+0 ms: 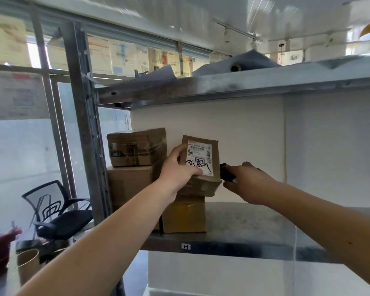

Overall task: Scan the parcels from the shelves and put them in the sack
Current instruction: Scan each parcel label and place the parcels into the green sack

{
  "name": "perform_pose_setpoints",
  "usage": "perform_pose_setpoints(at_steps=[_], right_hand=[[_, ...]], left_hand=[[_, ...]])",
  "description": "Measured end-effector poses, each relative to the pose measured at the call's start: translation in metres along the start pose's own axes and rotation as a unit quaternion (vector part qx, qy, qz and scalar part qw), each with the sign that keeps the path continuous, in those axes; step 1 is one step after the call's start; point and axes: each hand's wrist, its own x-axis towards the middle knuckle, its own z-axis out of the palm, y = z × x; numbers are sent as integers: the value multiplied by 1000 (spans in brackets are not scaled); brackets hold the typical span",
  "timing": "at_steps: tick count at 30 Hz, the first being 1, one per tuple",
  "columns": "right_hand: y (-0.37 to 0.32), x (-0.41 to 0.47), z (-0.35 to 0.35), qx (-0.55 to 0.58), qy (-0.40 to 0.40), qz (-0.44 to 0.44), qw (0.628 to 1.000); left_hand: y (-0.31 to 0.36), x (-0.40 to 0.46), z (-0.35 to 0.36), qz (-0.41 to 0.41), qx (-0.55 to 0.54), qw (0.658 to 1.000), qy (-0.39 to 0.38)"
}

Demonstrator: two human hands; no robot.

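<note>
At frame centre, our left hand (181, 170) grips a labelled cardboard parcel (201, 159), tilted upright atop stacked boxes (135, 165) on the metal shelf (244, 218). Just right of it, our right hand (249, 182) curls around a black scanner (226, 173) touching the parcel's edge.

The white paper label (199, 158) on the small brown cardboard parcel (201, 165) had "24" in a blue box and big black scribbled writing under it. The small print at the top was too blurry to read. A little white sticker (185, 246) on the grey metal shelf's (244, 248) front edge said "H".
</note>
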Motion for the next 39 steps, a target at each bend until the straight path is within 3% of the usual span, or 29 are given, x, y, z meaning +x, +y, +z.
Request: perform_pose_setpoints(at_steps=[6,11,18,24,29,39], right_hand=[[41,-33,-18,-5,42,2,999],[85,-64,-24,0,45,21,999],[150,-113,-27,24,29,73,997],[191,-155,-44,100,75,137,983],[206,-197,-51,164,20,153,974],[190,-232,-55,83,-92,129,984]], left_hand=[[-14,-6,31,65,-8,994,-92],[-20,-12,81,129,85,985,-77],[-45,-29,156,195,91,968,-126],[-55,-35,212,223,118,959,-127],[-62,-39,246,270,183,937,-123],[-60,-43,256,301,254,913,-105]])
